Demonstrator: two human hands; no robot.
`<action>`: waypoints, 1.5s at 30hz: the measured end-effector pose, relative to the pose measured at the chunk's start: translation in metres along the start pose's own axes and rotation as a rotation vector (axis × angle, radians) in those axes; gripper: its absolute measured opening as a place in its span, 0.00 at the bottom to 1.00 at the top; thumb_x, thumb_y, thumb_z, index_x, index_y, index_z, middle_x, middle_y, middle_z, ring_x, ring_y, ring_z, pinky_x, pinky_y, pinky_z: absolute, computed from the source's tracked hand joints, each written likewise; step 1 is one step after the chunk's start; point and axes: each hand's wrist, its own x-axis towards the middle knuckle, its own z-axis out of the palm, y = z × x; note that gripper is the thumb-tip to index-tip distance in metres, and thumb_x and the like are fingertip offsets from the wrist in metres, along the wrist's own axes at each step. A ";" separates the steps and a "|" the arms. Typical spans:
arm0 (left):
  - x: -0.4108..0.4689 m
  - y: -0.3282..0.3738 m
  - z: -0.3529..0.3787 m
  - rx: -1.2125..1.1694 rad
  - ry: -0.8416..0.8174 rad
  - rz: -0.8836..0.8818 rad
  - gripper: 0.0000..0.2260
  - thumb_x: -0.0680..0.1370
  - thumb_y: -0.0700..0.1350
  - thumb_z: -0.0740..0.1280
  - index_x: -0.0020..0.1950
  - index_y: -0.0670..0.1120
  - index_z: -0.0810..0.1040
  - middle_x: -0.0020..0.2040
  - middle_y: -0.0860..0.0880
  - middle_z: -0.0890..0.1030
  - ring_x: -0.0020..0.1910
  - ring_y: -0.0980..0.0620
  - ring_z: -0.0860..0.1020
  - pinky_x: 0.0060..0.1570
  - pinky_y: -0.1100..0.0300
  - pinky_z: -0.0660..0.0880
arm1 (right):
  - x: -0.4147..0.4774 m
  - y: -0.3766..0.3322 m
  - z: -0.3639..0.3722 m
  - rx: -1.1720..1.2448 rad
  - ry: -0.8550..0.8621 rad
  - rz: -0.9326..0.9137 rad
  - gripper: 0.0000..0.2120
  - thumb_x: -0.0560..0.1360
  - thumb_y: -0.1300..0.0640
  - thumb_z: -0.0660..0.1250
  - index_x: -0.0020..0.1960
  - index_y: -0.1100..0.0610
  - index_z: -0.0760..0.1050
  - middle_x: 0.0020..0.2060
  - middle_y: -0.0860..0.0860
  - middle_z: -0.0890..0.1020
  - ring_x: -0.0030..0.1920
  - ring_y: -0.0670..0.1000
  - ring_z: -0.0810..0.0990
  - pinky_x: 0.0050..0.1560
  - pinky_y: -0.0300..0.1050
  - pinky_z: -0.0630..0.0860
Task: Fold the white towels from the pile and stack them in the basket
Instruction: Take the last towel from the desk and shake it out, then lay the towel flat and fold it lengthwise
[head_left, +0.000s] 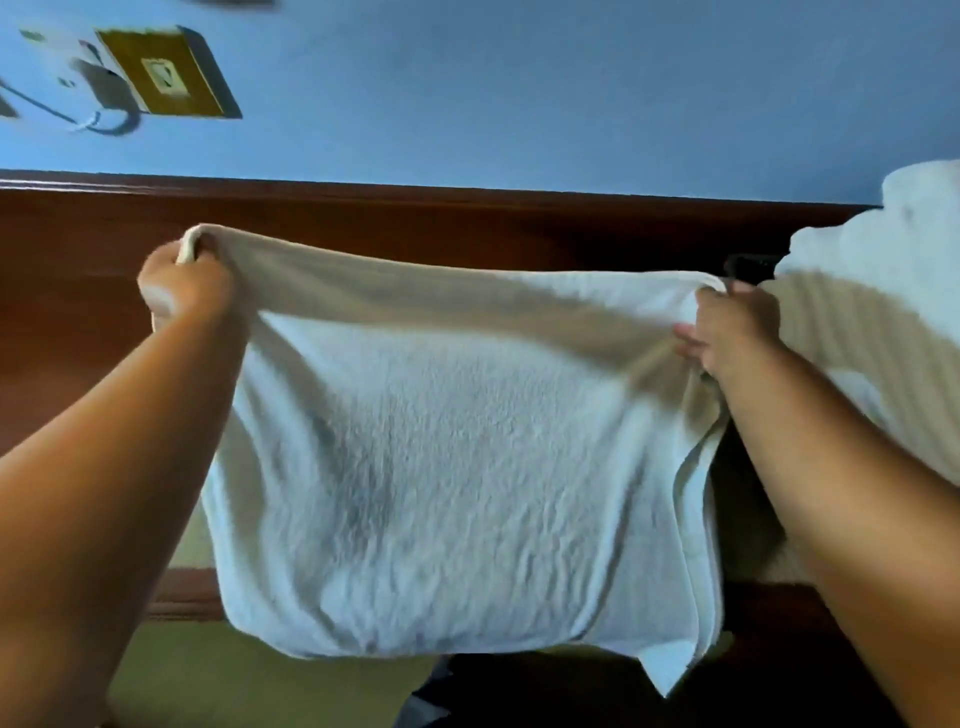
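A white towel (457, 467) hangs in the air in front of me, doubled over and stretched between both hands. My left hand (182, 283) grips its upper left corner, fingers curled round the cloth. My right hand (732, 322) pinches the upper right corner. The towel's lower edge droops free, with one corner hanging lower at the right. More white towels (883, 312) lie in a pile at the right, behind my right forearm. The basket is not in view.
A dark wooden headboard (415, 228) runs across behind the towel, under a blue wall (519, 93). A wall socket plate with a plugged-in charger (156, 73) sits at the upper left. A yellowish surface (234, 686) shows below the towel.
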 end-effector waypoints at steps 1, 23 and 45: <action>0.013 -0.002 0.018 0.061 -0.004 0.024 0.13 0.75 0.45 0.63 0.56 0.47 0.83 0.45 0.55 0.81 0.44 0.55 0.77 0.48 0.65 0.76 | 0.019 0.000 0.014 -0.097 0.020 -0.051 0.11 0.82 0.57 0.60 0.61 0.50 0.77 0.54 0.55 0.82 0.46 0.57 0.84 0.42 0.53 0.79; -0.218 -0.265 -0.038 1.072 -1.313 0.639 0.19 0.82 0.51 0.63 0.74 0.55 0.71 0.82 0.49 0.53 0.82 0.47 0.48 0.76 0.44 0.56 | -0.051 0.280 -0.047 -1.133 -0.269 -0.146 0.30 0.77 0.53 0.67 0.77 0.51 0.63 0.79 0.58 0.56 0.77 0.60 0.59 0.73 0.56 0.63; -0.420 -0.284 0.014 1.524 -1.641 0.907 0.25 0.81 0.53 0.63 0.78 0.58 0.62 0.83 0.50 0.44 0.81 0.45 0.45 0.72 0.42 0.63 | -0.021 0.307 -0.188 -1.060 -0.206 0.071 0.11 0.80 0.51 0.65 0.53 0.58 0.78 0.58 0.58 0.78 0.60 0.62 0.73 0.59 0.52 0.69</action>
